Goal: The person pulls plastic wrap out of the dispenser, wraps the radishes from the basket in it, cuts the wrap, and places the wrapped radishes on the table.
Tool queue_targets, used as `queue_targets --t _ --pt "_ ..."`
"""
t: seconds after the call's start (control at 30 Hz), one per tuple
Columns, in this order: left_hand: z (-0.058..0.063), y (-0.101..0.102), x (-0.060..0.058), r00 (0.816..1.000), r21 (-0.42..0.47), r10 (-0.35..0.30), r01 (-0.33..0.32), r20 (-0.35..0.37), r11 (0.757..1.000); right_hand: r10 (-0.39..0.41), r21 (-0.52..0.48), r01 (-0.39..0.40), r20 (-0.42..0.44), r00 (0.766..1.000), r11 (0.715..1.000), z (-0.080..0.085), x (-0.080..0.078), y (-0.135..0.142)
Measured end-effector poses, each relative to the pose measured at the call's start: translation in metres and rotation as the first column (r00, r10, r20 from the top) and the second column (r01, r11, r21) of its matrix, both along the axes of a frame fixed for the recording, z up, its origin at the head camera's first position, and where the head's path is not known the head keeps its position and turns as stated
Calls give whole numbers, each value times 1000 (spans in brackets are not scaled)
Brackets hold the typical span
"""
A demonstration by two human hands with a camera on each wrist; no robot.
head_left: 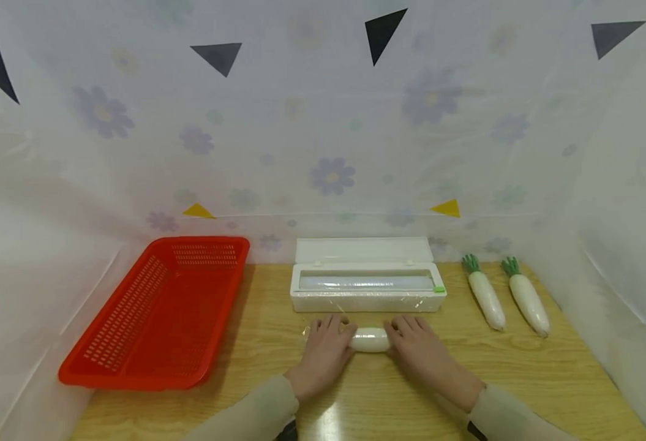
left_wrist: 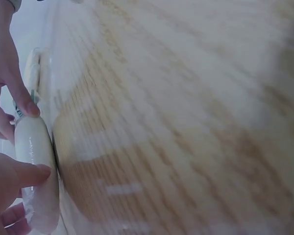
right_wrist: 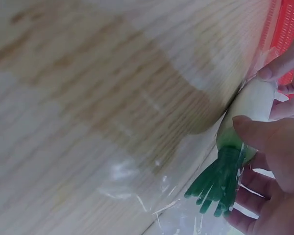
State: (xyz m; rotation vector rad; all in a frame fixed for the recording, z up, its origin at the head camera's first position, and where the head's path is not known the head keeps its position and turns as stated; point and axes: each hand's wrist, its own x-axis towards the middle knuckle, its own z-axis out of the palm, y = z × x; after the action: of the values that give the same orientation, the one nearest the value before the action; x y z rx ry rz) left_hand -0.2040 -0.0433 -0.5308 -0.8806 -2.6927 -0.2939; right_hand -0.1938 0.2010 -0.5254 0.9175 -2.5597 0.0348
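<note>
A white radish (head_left: 370, 340) lies crosswise on the table in front of the cling film dispenser (head_left: 368, 303), both hands on it. My left hand (head_left: 325, 352) grips its left end, thumb on the near side. At the other end my right hand (head_left: 424, 355) holds it by the leafy part, where green leaves (right_wrist: 216, 181) stick out in the right wrist view. Shiny clear film (right_wrist: 132, 191) spreads around the leaves and over the table there. In the left wrist view the radish (left_wrist: 35, 142) looks glossy, with both thumbs pressing it.
Behind the hands, the dispenser's lid (head_left: 362, 250) stands raised over a film roll (head_left: 367, 283). A red plastic basket (head_left: 212, 361) is at the left. Two more white radishes, one nearer (head_left: 487, 300) and one farther right (head_left: 529, 303), lie at the right. A patterned curtain (head_left: 323, 122) encloses the wooden table.
</note>
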Motion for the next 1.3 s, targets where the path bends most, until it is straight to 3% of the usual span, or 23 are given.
queue_targets --t 0.13,0.6,0.8,1.03,1.13,1.3 --pt "0 -1 -3 1000 -6 -20 20 -4 1000 -23 -10 23 10 1000 1000 -2 -2 -1" --pt "1 -10 -23 991 80 -81 73 105 994 -2 -61 1 -14 1000 998 3 -10 2" --pt "1 -13 -26 991 65 -85 78 108 995 -16 -56 16 0 1000 998 5 -10 2" --pt "4 -12 -23 994 29 -83 81 77 996 11 -120 -6 35 999 993 9 -11 9" --pt "5 -12 -22 992 21 -89 87 88 996 30 -166 -30 -5 1000 986 11 -14 18" --pt "5 -11 -20 991 31 -94 92 97 995 48 -229 -81 -147 988 970 17 -27 43"
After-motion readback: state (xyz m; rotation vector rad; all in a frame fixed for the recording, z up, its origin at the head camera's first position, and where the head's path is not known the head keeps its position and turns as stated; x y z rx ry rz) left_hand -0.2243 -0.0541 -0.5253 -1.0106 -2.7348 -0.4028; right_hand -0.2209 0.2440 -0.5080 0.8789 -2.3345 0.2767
